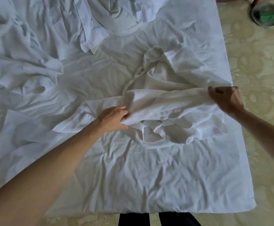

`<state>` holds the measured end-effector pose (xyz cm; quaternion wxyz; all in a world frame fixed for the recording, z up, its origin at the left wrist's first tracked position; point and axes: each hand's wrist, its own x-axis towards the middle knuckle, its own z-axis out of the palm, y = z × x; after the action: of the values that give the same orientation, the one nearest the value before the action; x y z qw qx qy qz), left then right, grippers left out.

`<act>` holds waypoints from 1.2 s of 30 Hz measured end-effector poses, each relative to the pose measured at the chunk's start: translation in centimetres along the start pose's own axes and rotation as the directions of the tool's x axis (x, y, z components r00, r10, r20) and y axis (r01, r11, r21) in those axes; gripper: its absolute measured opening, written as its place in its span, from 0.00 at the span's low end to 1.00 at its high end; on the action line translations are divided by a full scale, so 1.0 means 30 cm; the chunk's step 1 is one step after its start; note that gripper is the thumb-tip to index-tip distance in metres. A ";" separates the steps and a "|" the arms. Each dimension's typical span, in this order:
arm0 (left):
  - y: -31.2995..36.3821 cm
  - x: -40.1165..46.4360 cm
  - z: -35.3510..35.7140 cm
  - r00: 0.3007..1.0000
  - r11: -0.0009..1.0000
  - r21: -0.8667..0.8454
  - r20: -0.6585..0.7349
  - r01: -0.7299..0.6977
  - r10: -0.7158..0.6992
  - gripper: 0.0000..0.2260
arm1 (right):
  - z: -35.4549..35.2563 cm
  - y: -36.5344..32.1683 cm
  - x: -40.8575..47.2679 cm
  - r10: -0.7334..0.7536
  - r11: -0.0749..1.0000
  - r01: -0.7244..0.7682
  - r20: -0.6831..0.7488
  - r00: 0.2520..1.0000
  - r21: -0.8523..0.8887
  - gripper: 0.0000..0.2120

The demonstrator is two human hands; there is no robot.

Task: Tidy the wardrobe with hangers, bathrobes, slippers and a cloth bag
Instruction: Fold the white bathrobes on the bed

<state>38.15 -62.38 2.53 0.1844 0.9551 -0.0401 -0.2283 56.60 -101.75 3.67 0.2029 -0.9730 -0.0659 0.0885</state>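
A white waffle-weave bathrobe [168, 105] lies crumpled on the white bed sheet [133, 176], right of centre. Its belt [142, 69] trails in a loop toward the far side. My left hand [113, 119] grips a fold of the robe at its left part. At the bed's right edge my right hand [226, 98] is closed on the robe's right end and holds it slightly lifted. The cloth is stretched between both hands. A second white bathrobe [27, 74] lies bunched at the far left of the bed.
More rumpled white linen [110, 18] covers the far side of the bed. Pale patterned carpet [260, 66] runs along the right and the near side. A round bin with green contents [266, 14] stands at the top right. My dark trouser legs [159, 219] show at the bottom.
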 end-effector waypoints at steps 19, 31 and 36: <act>0.004 0.100 -0.002 0.876 0.949 0.264 -0.399 -0.174 0.271 0.09 | 0.025 0.073 -0.002 -0.181 0.980 0.175 -0.071 0.981 -0.092 0.23; 0.001 0.154 -0.082 0.880 0.950 0.277 -0.403 -0.144 0.251 0.13 | 0.004 0.002 0.098 -0.604 0.774 0.552 -0.098 0.791 -0.309 0.18; -0.072 0.131 -0.018 0.846 0.878 0.402 -0.344 -0.259 0.407 0.11 | 0.071 0.087 0.034 -0.829 0.467 0.800 0.129 0.544 -0.377 0.26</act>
<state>41.89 -60.82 0.51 0.0582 0.9764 -0.2060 0.0281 57.42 -103.14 0.55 0.0235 -0.8448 -0.5300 -0.0692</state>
